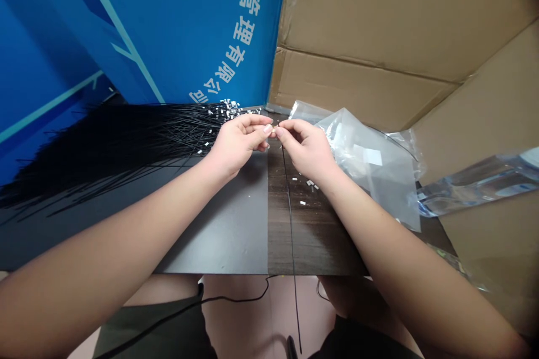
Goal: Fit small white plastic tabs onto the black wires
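Both my hands meet above the far part of a dark table (236, 230). My left hand (238, 143) pinches thumb and forefinger together on a tiny piece I cannot make out at about the wire's top end. My right hand (305, 146) pinches the top end of a thin black wire (290, 224), which hangs straight down over the table's front edge. The fingertips of the two hands nearly touch.
A big fan of black wires (105, 146) with small white ends (227, 107) lies at the left. Clear plastic bags (370, 162) lie at the right, small white pieces (309, 184) beside them. Blue board (168, 22) behind, cardboard (400, 28) right.
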`<action>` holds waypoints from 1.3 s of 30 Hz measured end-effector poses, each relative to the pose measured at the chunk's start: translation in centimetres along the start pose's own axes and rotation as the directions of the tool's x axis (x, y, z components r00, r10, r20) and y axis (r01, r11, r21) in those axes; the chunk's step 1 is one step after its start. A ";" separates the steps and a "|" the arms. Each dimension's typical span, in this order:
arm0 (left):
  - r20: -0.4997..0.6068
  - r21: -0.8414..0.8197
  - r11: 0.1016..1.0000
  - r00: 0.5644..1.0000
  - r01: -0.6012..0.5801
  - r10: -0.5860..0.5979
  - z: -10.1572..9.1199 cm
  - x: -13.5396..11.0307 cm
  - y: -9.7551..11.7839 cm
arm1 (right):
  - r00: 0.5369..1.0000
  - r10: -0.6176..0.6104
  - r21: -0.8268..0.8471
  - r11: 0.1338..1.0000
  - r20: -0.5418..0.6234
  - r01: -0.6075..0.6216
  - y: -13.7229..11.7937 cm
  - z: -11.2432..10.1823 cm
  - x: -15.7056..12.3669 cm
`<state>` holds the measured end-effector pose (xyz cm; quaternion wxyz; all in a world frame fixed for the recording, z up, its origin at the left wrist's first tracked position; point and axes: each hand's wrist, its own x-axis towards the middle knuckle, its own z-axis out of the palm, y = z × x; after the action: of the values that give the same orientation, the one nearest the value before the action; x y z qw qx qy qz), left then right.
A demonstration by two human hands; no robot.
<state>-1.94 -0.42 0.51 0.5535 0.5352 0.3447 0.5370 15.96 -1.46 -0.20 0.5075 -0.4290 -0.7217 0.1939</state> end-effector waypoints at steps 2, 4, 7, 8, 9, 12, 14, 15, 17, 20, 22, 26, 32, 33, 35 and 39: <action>0.011 -0.024 0.999 1.000 0.028 -0.028 0.0 0.0 0.0 | 1.000 -0.003 0.014 1.000 -0.001 0.003 0.0 0.0 0.0; 0.019 -0.037 0.998 0.999 0.047 -0.046 0.0 0.0 0.0 | 1.000 0.007 0.035 0.999 0.002 -0.007 -0.1 0.1 0.0; 0.021 -0.022 0.999 0.999 0.045 -0.044 -0.2 0.1 0.0 | 0.998 0.065 0.041 0.997 0.020 -0.066 -0.2 0.0 0.0; 0.018 -0.003 0.999 0.999 0.033 -0.033 -0.3 0.2 0.0 | 0.995 0.090 0.039 0.995 0.032 -0.091 -0.2 0.0 0.0; 0.014 0.020 1.000 1.000 0.020 -0.020 -0.4 0.3 0.0 | 0.993 0.112 0.039 0.993 0.044 -0.114 -0.2 0.0 0.0; 0.030 0.080 0.997 1.000 0.002 -0.005 -0.6 0.4 -0.1 | 0.987 0.146 0.067 0.986 0.073 -0.151 -0.2 -0.1 0.1; 0.052 0.089 0.996 0.999 0.007 -0.012 -0.6 0.4 -0.2 | 0.983 0.174 0.106 0.978 0.059 -0.179 -0.1 0.0 0.1; 0.059 0.088 0.996 0.998 0.006 -0.011 -0.5 0.3 -0.2 | 0.980 0.195 0.135 0.971 0.044 -0.200 -0.1 0.1 0.2; 0.050 0.083 0.996 0.999 -0.012 0.008 -0.3 0.2 -0.5 | 0.968 0.250 0.209 0.946 0.021 -0.249 -0.3 0.4 0.2; 0.007 0.068 0.996 0.998 -0.059 0.059 -0.1 0.1 -0.8 | 0.946 0.321 0.335 0.888 0.042 -0.316 -0.6 1.1 0.0; -0.010 0.058 0.995 0.997 -0.077 0.078 0.0 0.1 -1.0 | 0.938 0.341 0.383 0.859 0.065 -0.339 -0.8 1.4 -0.1; -0.028 0.043 0.997 0.998 -0.061 0.062 0.1 0.1 -1.0 | 0.937 0.342 0.334 0.877 0.071 -0.345 -1.0 1.4 -0.2; -0.020 -0.048 0.996 0.997 0.069 -0.070 0.3 0.1 -0.5 | 0.951 0.305 0.246 0.927 -0.046 -0.285 -0.5 0.6 0.1; -0.008 -0.071 0.993 0.996 0.090 -0.091 0.3 0.1 -0.4 | 0.955 0.290 0.236 0.934 -0.057 -0.270 -0.5 0.5 0.2; -0.004 -0.115 0.986 0.993 0.118 -0.119 0.3 0.1 -0.2 | 0.963 0.260 0.205 0.948 -0.067 -0.242 -0.4 0.4 0.1; -0.007 -0.175 0.975 0.990 0.140 -0.143 0.1 0.3 -0.1 | 0.970 0.228 0.153 0.965 -0.083 -0.214 -0.4 0.3 0.0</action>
<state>-1.74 -0.16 0.45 0.6316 0.4537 0.3389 0.5294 15.48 -1.62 -0.02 0.5477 -0.4785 -0.6271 0.2790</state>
